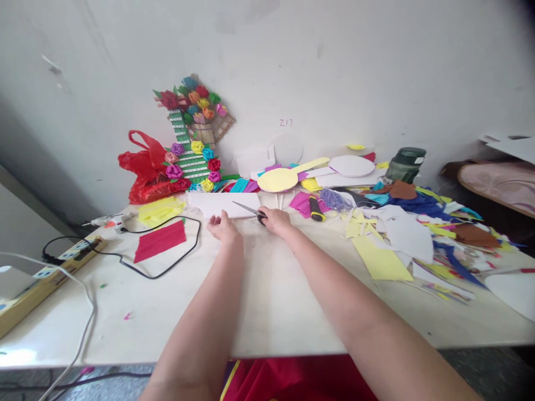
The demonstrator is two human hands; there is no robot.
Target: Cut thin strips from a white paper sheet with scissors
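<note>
View: head, looking forward and down at both hands.
White paper: the white paper (209, 203) lies on the table (288, 301), straight ahead of the person, just beyond the left fingers.
Paper's long axis: left to right, across the line of the forearms.
Left hand: the left hand (226, 227) is the nearer one, at the paper's near edge, thumb and fingertips meeting it; whether they pinch it or only rest there, I cannot tell.
Right hand: the right hand (276, 220) is just off the paper's right end, fingers closed around the handles of the scissors (247, 208).
Scissors: blades point left and slightly away from the person, over the paper's right half, roughly along its length; they look close together, and contact with the sheet is unclear.
Left of the paper: yellow paper (161, 210) beside it; red paper (160, 241) nearer the person, partly ringed by a black cable (155, 277).
Right of the paper: a yellow fan (276, 180) farther back, then a cutter (316, 208) beyond the right hand.
</note>
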